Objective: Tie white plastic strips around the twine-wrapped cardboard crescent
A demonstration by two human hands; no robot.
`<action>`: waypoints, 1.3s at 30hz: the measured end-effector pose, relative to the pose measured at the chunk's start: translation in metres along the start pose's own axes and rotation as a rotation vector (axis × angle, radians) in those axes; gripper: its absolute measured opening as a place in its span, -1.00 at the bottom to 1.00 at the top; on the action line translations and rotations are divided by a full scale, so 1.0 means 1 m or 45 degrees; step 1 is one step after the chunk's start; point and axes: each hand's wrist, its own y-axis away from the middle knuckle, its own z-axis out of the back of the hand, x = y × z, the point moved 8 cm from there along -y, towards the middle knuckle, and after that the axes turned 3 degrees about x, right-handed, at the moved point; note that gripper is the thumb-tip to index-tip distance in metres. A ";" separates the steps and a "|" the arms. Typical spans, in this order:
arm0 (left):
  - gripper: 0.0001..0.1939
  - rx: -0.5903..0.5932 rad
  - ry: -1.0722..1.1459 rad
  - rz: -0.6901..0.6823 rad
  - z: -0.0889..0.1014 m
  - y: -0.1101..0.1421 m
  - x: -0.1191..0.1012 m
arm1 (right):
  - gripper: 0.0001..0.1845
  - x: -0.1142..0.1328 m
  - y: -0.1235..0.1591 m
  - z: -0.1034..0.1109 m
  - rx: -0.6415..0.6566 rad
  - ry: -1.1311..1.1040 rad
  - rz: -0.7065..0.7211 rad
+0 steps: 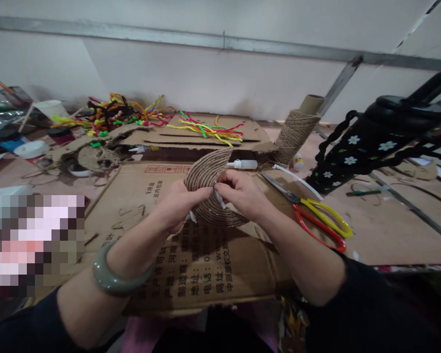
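Note:
A crescent-shaped piece covered in rows of brown twine (208, 169) is held above the cardboard in the middle of the head view. My left hand (183, 201) grips its left side, thumb pressed on the twine rows. At the crescent's inner edge, my right hand (238, 191) is closed in a pinch on a small white strip (219, 200). Another white bit pokes out below my left fingers. The crescent's lower tip passes behind my right hand. Just beyond lies a small white glue bottle (244, 164).
Printed cardboard (132, 196) lies under my hands. Scissors with red and yellow handles (316, 215) rest on the right, near a black flowered tumbler (367, 142). A twine spool (297, 130) stands behind. Colourful pipe cleaners (209, 128) lie on a raised cardboard piece; paint jars (31, 149) stand left.

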 end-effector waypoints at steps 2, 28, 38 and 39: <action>-0.75 0.001 0.005 0.001 0.001 -0.001 0.001 | -0.86 -0.001 -0.001 0.000 -0.004 -0.012 -0.002; -0.80 -0.035 0.104 -0.067 0.007 -0.002 -0.008 | -0.84 0.005 0.001 -0.006 0.179 0.151 -0.055; -0.77 -0.012 0.089 -0.048 0.006 -0.003 -0.006 | -0.85 0.010 0.001 -0.006 0.142 0.148 -0.006; -0.76 -0.013 0.082 -0.040 0.006 -0.003 -0.006 | -0.85 0.009 0.001 -0.006 0.138 0.159 -0.008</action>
